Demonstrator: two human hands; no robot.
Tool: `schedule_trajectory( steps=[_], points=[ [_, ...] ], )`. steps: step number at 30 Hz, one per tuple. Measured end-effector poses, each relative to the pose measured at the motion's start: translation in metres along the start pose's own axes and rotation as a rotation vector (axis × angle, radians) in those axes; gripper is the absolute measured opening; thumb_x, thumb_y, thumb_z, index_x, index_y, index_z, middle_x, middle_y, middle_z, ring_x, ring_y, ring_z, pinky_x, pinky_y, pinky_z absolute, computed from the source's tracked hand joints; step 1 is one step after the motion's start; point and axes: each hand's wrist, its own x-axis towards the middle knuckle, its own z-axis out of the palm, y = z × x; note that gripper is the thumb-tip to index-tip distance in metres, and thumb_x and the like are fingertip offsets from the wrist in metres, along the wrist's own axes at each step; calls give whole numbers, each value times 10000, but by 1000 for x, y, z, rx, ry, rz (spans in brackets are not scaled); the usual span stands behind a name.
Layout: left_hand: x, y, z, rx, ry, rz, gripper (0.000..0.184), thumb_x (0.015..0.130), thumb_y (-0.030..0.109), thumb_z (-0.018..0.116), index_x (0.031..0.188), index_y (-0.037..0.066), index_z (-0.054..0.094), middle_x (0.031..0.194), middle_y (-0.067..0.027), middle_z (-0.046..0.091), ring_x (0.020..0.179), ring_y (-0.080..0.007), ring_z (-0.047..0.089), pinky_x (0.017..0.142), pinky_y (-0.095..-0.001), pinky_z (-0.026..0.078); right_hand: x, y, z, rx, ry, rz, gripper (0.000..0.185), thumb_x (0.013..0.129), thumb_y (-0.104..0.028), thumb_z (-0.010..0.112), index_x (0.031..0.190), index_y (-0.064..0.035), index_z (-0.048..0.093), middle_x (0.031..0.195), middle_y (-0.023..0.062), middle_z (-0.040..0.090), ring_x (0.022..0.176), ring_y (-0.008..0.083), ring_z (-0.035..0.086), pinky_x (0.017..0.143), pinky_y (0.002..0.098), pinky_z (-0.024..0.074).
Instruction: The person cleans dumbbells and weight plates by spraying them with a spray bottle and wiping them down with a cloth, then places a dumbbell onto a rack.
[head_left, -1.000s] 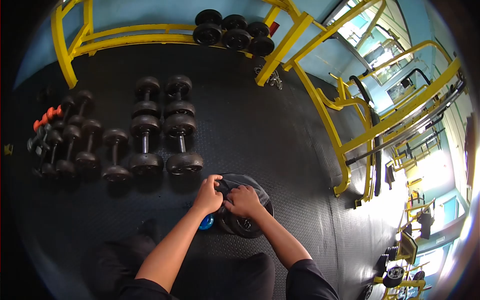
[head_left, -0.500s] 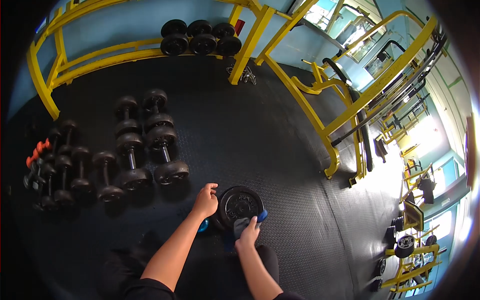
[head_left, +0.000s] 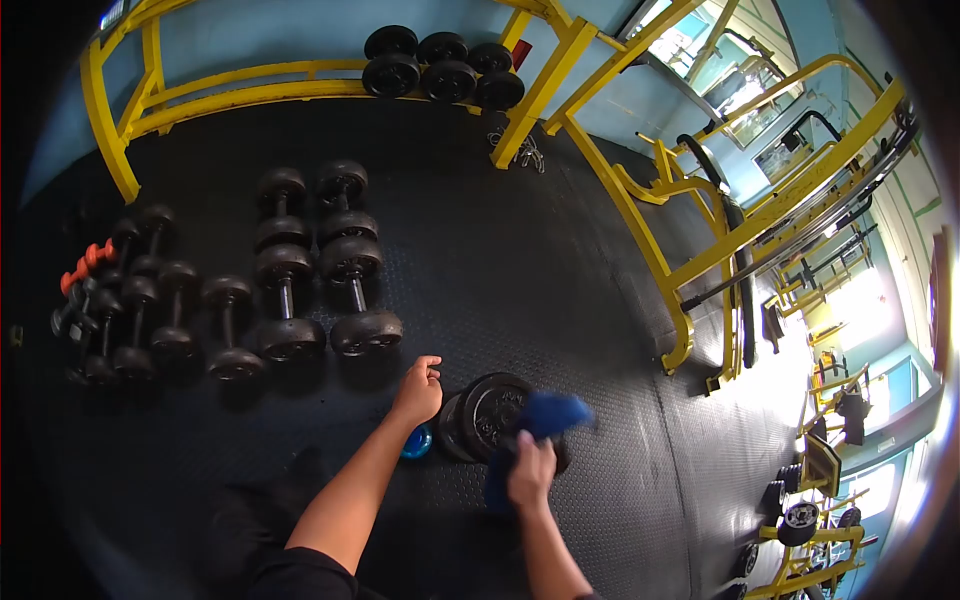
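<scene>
My right hand [head_left: 533,470] is closed on a blue cloth [head_left: 553,414], which is smeared by motion. The cloth passes over a black weight plate [head_left: 490,408] with raised lettering and hides part of its right side. Another dark round edge shows behind the plate on its left. My left hand [head_left: 418,388] is just left of the plate, apart from it, with its fingers curled; whether they hold anything is hidden. Beside my left wrist shows a shiny blue round object [head_left: 418,441], partly covered by the forearm.
Several black dumbbells [head_left: 287,295] stand in rows on the black rubber floor [head_left: 560,300] to the left, near an orange dumbbell [head_left: 88,265]. More dumbbells [head_left: 447,80] rest on a yellow rack [head_left: 250,92]. A yellow machine frame [head_left: 640,250] rises at the right.
My right hand has moved to the right with the cloth, which now spreads over the plate's right side. My left hand keeps nearly the same pose. The view has shifted slightly.
</scene>
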Motion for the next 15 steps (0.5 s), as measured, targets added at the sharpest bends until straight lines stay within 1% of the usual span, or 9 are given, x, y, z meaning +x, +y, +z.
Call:
schedule_trajectory(
  steps=[1, 2, 3, 4, 5, 7, 9, 11, 15],
  points=[
    [0, 0, -2, -12, 14, 3, 378, 877, -1, 487, 1242, 31, 581, 1094, -171, 675, 1057, -312, 653, 930, -403, 507, 28, -4, 9, -437, -174, -131, 309, 937, -168, 555, 1175, 26, 594, 1223, 204, 630, 1165, 386, 589, 1045, 482, 435],
    [2, -3, -3, -10, 20, 5, 378, 877, -1, 487, 1242, 31, 581, 1094, -171, 675, 1057, -312, 653, 930, -403, 507, 53, 11, 32, -659, -144, -480, 399, 913, -209, 572, 1251, 4, 593, 1481, 222, 455, 1401, 403, 395, 1150, 597, 263],
    [7, -11, -2, 43, 75, 18, 382, 868, -9, 488, 1235, 33, 584, 1072, -169, 678, 1043, -316, 654, 924, -408, 508, 67, -10, 48, -806, -336, -377, 480, 918, -285, 541, 1322, -30, 583, 1615, 145, 293, 1510, 342, 234, 1167, 676, 117],
    [10, -17, -4, 96, 130, 29, 386, 858, -17, 488, 1228, 35, 586, 1051, -167, 680, 1030, -320, 656, 917, -413, 509, 84, 22, 63, -908, -402, -459, 421, 930, -345, 512, 1201, -85, 702, 1510, 92, 473, 1456, 355, 335, 1167, 678, 133],
    [10, -21, -9, 94, 135, 25, 386, 858, -17, 488, 1228, 35, 586, 1051, -167, 680, 1030, -320, 656, 917, -413, 509, 88, 17, 71, -908, -408, -462, 421, 930, -345, 512, 1201, -85, 702, 1510, 92, 473, 1456, 355, 335, 1167, 678, 133],
    [4, -30, -18, 31, 206, 46, 384, 843, -29, 490, 1208, 36, 593, 1035, -166, 672, 1018, -324, 650, 914, -419, 508, 100, 0, 85, -1487, -874, -287, 441, 923, -400, 501, 1151, -103, 734, 1428, 87, 538, 1404, 345, 398, 1179, 650, 160],
    [1, -36, -20, 57, 248, 35, 367, 848, -33, 491, 1194, 32, 598, 1034, -162, 664, 1017, -318, 645, 918, -415, 507, 87, 15, 75, -1462, -830, -400, 421, 898, -415, 539, 1087, -109, 758, 1348, 72, 579, 1367, 319, 432, 1183, 627, 184],
    [3, -36, -18, 41, 215, 58, 361, 854, -33, 492, 1192, 37, 599, 1053, -165, 657, 1026, -314, 640, 925, -409, 504, 73, 19, 59, -1355, -866, -702, 418, 861, -425, 599, 1032, -85, 770, 1346, 68, 587, 1411, 321, 382, 1190, 574, 218],
    [-4, -16, -9, 41, 83, 89, 349, 874, -3, 507, 1208, 45, 595, 1083, -167, 653, 1047, -312, 639, 936, -396, 502, 32, 38, 20, -1299, -888, -879, 330, 858, -345, 630, 1019, -92, 768, 1386, 46, 559, 1453, 297, 328, 1203, 502, 248]
  ],
)
